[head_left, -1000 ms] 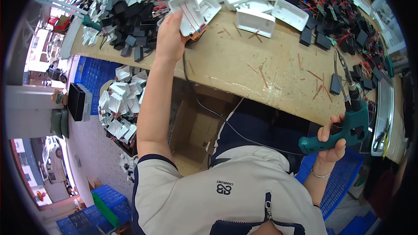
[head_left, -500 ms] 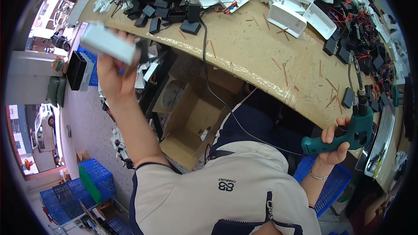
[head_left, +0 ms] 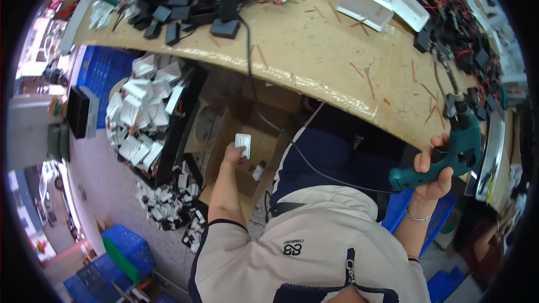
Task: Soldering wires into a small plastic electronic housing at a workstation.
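My left hand (head_left: 231, 153) reaches down into an open cardboard box (head_left: 227, 129) below the table edge. Its fingers are closed on a white plastic casing (head_left: 243, 139), whose face points up. Another small white piece (head_left: 259, 171) lies inside the box near that hand. At the right, my right hand (head_left: 433, 177) wraps round the handle of a green soldering gun (head_left: 467, 148). The gun's metal tip points up and away, over the table's right part. A dark cord (head_left: 250, 73) runs across the table edge and over my lap to the gun's handle.
Black rectangular parts (head_left: 179, 14) and white casings (head_left: 368, 8) pile along the table's far side. Thin brown strips (head_left: 369, 81) lie scattered on the tabletop (head_left: 303, 39). A dark tray (head_left: 182, 115) heaped with white casings stands left of the box, and a blue crate (head_left: 123, 252) sits lower left.
My left hand has moved from the far left, beside the table, down and right into the cardboard box with the white casing. My right hand still holds the soldering gun in nearly the same place.
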The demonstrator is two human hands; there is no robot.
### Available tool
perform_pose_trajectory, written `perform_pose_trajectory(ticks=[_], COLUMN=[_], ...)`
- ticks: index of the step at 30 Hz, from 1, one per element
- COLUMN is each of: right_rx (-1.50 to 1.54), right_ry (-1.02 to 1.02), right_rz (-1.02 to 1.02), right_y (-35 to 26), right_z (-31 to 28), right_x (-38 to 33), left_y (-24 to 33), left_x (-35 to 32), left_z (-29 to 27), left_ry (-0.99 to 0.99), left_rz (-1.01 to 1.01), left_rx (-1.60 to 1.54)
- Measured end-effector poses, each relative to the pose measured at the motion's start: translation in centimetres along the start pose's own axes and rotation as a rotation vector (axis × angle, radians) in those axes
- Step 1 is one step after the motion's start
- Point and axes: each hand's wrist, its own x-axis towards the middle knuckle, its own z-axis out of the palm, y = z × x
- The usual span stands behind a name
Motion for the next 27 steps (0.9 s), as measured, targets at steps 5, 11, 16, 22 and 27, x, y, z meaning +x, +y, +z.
perform_pose_trajectory(ticks=[5,11,16,22,27], right_rx=[0.02,0.014,0.046,0.107,0.112], right_ry=[0.004,0.075,0.077,0.079,0.122], right_rz=[0.066,-0.027,-0.052,-0.086,-0.143], right_y=[0.6,-0.3,-0.3,-0.8,-1.4], right_z=[1.1,0.2,-0.2,-0.4,-0.7], right_x=[0.4,-0.2,-0.4,-0.3,-0.6], left_y=[-3.1,19.5,31.1,41.3,42.8], left_x=[4.9,-13.5,-25.1,-20.9,-18.6], left_z=[-1.7,-1.1,6.9,20.1,21.4], left_ry=[0.271,-0.113,-0.269,0.436,0.492], left_rz=[0.32,0.332,1.304,2.398,2.457], left_rx=[0.461,0.244,0.245,0.951,1.204])
